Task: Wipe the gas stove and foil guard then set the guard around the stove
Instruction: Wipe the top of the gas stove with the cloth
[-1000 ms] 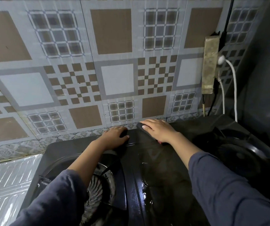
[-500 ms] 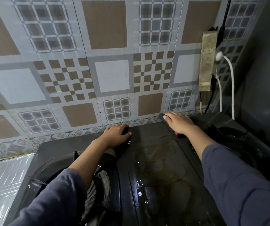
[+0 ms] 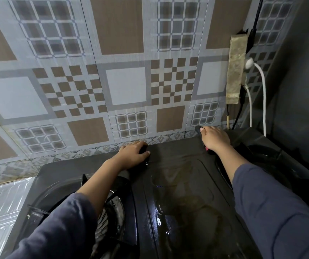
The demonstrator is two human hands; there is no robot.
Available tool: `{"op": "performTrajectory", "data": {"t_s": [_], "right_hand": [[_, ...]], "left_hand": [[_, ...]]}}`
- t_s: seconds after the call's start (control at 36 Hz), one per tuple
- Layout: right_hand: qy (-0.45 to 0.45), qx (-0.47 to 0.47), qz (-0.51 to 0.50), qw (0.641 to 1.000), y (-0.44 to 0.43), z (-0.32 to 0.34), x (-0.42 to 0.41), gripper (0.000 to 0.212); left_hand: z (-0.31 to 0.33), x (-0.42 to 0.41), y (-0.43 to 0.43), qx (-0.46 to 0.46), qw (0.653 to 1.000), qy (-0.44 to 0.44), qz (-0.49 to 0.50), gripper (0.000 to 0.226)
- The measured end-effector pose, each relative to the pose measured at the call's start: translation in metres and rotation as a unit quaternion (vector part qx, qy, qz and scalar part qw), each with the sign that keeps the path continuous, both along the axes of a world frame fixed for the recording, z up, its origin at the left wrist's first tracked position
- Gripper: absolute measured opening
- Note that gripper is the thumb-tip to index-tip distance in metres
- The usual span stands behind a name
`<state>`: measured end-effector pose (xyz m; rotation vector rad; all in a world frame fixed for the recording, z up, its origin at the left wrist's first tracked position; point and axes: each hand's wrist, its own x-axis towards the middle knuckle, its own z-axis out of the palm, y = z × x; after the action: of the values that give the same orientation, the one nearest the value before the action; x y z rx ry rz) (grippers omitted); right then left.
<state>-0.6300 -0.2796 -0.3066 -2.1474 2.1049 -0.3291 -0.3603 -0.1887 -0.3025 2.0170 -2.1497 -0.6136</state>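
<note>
I see the wet black stove (image 3: 178,193) against a tiled wall (image 3: 125,85); my left hand (image 3: 133,156) presses flat on its back edge, my right hand (image 3: 215,139) closed over a dark cloth (image 3: 198,129).

Patterned wall tiles (image 3: 125,85), grimy power strip (image 3: 236,69), white cable (image 3: 263,101).
</note>
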Motion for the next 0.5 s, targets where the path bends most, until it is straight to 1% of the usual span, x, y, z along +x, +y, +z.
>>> {"op": "performTrajectory", "data": {"t_s": [0.06,0.19,0.33,0.5], "right_hand": [[-0.002,-0.005,-0.035,0.999,0.000,-0.001,0.002,0.044],[0.005,0.031,-0.116,0.993,0.000,-0.003,0.010,0.049],[0.001,0.060,-0.159,0.985,0.002,-0.004,0.019,0.053],[-0.024,0.083,-0.203,0.975,0.011,0.000,0.032,0.059]], "left_hand": [[-0.001,0.001,-0.001,0.003,1.000,0.004,-0.001,0.048],[-0.002,0.001,0.000,-0.002,1.000,0.013,0.001,0.048],[-0.002,0.002,0.002,0.000,1.000,0.009,-0.002,0.049],[0.001,0.000,0.007,0.000,1.000,-0.016,-0.012,0.054]]}}
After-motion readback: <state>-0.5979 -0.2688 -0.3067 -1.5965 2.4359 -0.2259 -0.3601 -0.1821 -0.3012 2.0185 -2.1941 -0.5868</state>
